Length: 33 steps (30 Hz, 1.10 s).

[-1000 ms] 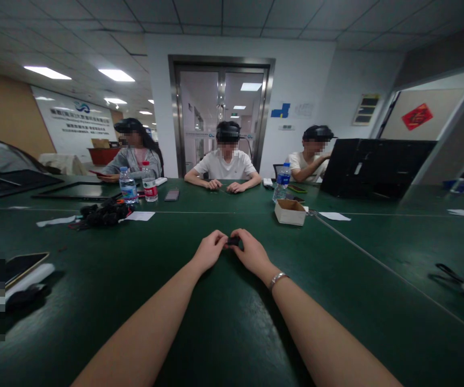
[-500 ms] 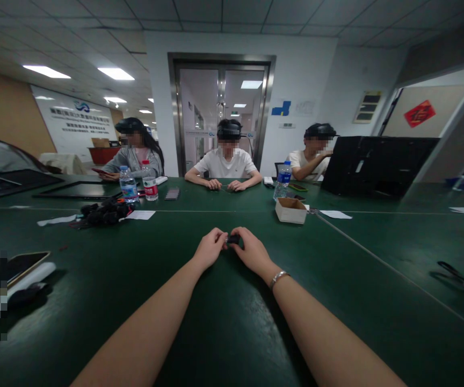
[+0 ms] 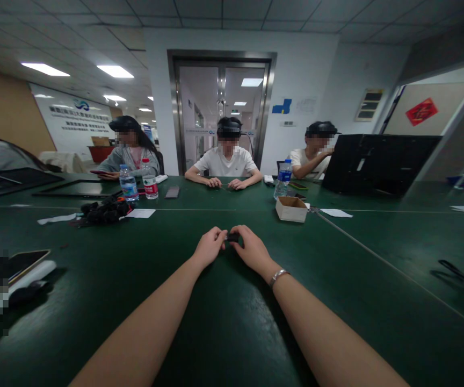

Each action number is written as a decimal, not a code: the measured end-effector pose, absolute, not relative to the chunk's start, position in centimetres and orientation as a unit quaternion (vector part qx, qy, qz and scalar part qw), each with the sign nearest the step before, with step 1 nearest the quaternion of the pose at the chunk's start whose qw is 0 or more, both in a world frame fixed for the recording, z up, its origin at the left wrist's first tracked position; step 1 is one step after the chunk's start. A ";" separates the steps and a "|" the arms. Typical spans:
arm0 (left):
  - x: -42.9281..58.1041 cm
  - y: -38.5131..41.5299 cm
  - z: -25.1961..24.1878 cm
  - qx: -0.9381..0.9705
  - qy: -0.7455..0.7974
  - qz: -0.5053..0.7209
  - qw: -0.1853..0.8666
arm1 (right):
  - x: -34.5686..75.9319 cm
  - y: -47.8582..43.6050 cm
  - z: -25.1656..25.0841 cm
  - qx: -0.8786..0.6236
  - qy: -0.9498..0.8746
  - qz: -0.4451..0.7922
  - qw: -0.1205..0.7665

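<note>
- The person's left hand (image 3: 210, 247) pinches the left end of a small dark object (image 3: 232, 237), thumb and fingertips drawn in around it.
- The right hand (image 3: 252, 248) curls about the other end, its thumb and index finger closed on the object from the near and far sides; a silvery bracelet (image 3: 279, 276) circles that wrist.
- The small dark object lies between the two hands, just above or on the green table (image 3: 216, 328), in front of the person; the fingers cover both ends, so whether it is one piece or two fitted together cannot be told.
- As for progress, the object is already in both hands, and the handling appears to be midway: neither hand has let go, and the object is not yet set down apart from them.
- Beyond the hands, to the right, stands an open box (image 3: 291, 210), near a blue-capped bottle (image 3: 283, 180).
- Farther left lies a dark bundle (image 3: 105, 212) beside a white paper (image 3: 140, 213), with two more bottles (image 3: 149, 184) behind.
- Across the table sits a co-worker in a white shirt (image 3: 227, 162), both hands resting at the table's far side.
</note>
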State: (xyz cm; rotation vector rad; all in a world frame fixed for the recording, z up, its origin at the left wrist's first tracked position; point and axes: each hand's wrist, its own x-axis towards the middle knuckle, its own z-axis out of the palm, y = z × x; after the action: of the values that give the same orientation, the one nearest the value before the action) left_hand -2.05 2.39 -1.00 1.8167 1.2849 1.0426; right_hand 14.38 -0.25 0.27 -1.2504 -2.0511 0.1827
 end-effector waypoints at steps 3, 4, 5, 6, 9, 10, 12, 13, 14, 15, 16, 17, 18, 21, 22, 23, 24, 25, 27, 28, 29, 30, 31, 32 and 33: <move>-2.1 2.3 -0.8 0.697 0.503 0.390 0.331 | 14.3 -0.4 0.5 -0.483 -0.799 0.064 0.353; -2.1 2.3 -0.8 0.697 0.506 0.387 0.328 | 14.3 -0.5 0.5 -0.481 -0.800 0.061 0.353; -2.2 2.3 -0.7 0.698 0.510 0.385 0.325 | 14.3 -0.6 0.6 -0.479 -0.801 0.060 0.354; -2.2 2.3 -0.7 0.698 0.512 0.382 0.323 | 14.3 -0.6 0.6 -0.479 -0.801 0.059 0.354; -2.2 2.3 -0.7 0.701 0.509 0.383 0.321 | 14.2 -0.6 0.6 -0.481 -0.802 0.060 0.350; -2.2 2.3 -0.8 0.700 0.506 0.386 0.323 | 14.2 -0.6 0.6 -0.482 -0.801 0.060 0.350; -2.2 2.4 -1.0 0.699 0.494 0.398 0.330 | 14.3 -0.5 0.6 -0.481 -0.801 0.062 0.351; -2.2 2.5 -1.1 0.698 0.486 0.407 0.334 | 14.3 -0.5 0.5 -0.480 -0.800 0.065 0.353; -2.2 2.6 -1.3 0.697 0.476 0.416 0.337 | 14.3 -0.4 0.5 -0.481 -0.799 0.069 0.355; -2.2 2.7 -1.4 0.697 0.466 0.426 0.341 | 14.3 -0.4 0.5 -0.482 -0.797 0.073 0.357; -2.2 2.8 -1.5 0.696 0.455 0.436 0.344 | 14.4 -0.3 0.5 -0.484 -0.795 0.076 0.358; -2.1 2.8 -1.5 0.696 0.445 0.444 0.347 | 14.4 -0.3 0.4 -0.487 -0.793 0.078 0.358; -2.1 2.8 -1.5 0.696 0.436 0.452 0.350 | 14.4 -0.3 0.4 -0.491 -0.791 0.077 0.357; -2.1 2.7 -1.3 0.696 0.421 0.469 0.343 | 14.5 -0.3 0.4 -0.504 -0.789 0.069 0.345; -2.0 2.6 -1.2 0.696 0.420 0.473 0.340 | 14.5 -0.3 0.4 -0.507 -0.789 0.067 0.341; -2.0 2.5 -1.1 0.696 0.418 0.475 0.340 | 14.5 -0.3 0.4 -0.510 -0.789 0.065 0.337; -2.1 2.4 -1.1 0.696 0.415 0.475 0.343 | 14.5 -0.3 0.4 -0.512 -0.789 0.063 0.334; -2.1 2.4 -1.0 0.695 0.410 0.475 0.350 | 14.5 -0.3 0.4 -0.513 -0.789 0.062 0.332; -2.1 2.3 -0.9 0.693 0.399 0.476 0.366 | 14.5 -0.3 0.5 -0.517 -0.788 0.061 0.328; -2.1 2.3 -0.9 0.693 0.395 0.477 0.369 | 14.5 -0.3 0.5 -0.520 -0.787 0.060 0.328; -2.1 2.3 -0.9 0.692 0.395 0.479 0.368 | 14.5 -0.3 0.5 -0.522 -0.786 0.059 0.327; -2.1 2.3 -0.9 0.691 0.399 0.481 0.364 | 14.5 -0.3 0.5 -0.523 -0.785 0.058 0.327; -2.1 2.4 -1.0 0.690 0.406 0.480 0.359 | 14.4 -0.3 0.5 -0.524 -0.784 0.058 0.327; -2.1 2.4 -1.0 0.687 0.418 0.477 0.354 | 14.4 -0.3 0.5 -0.525 -0.784 0.057 0.328; -2.1 2.5 -1.1 0.683 0.433 0.470 0.352 | 14.4 -0.3 0.5 -0.525 -0.783 0.057 0.328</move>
State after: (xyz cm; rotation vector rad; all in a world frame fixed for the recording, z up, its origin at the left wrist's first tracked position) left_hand -2.12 2.52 -1.13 1.7682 1.1207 1.2169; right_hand 14.39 -0.35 0.47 -1.3752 -2.0506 0.1480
